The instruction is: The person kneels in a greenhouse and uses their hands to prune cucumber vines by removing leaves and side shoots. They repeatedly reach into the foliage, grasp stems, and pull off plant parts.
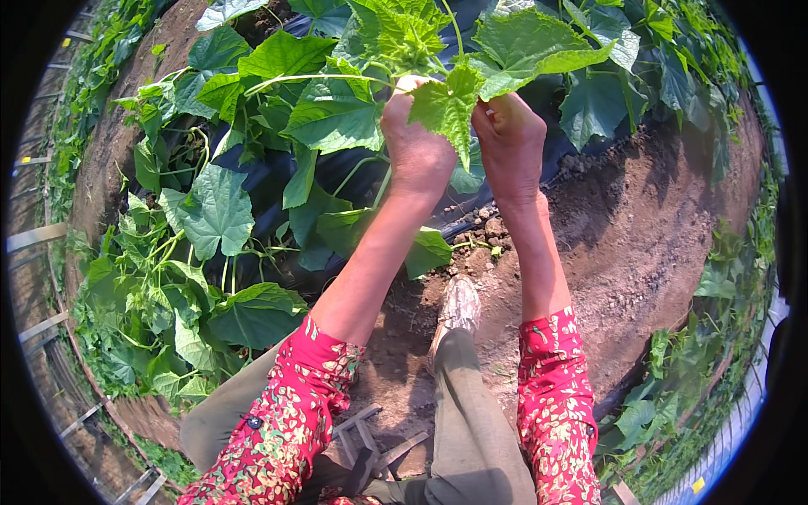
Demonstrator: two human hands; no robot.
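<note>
Both of my bare hands are raised among the leaves of a cucumber-like vine [410, 38] at the top of the head view. My left hand [416, 142] is curled at the vine's stem just below the bright young growing tip, its fingers closed there and partly hidden. To its right, my right hand [511, 142] is also curled, under a broad leaf [530, 50]. Its fingertips are mostly covered, so what it grips cannot be made out. A small jagged leaf [449, 104] hangs between the two hands, in front of part of the left one.
Black plastic mulch [353, 170] covers the bed beneath the vines. More leafy plants [214, 211] spread at left. Bare soil [618, 233] lies at right, with my shoe [459, 303] on the ground. A low wooden frame [363, 439] is between my legs. Further rows border both sides.
</note>
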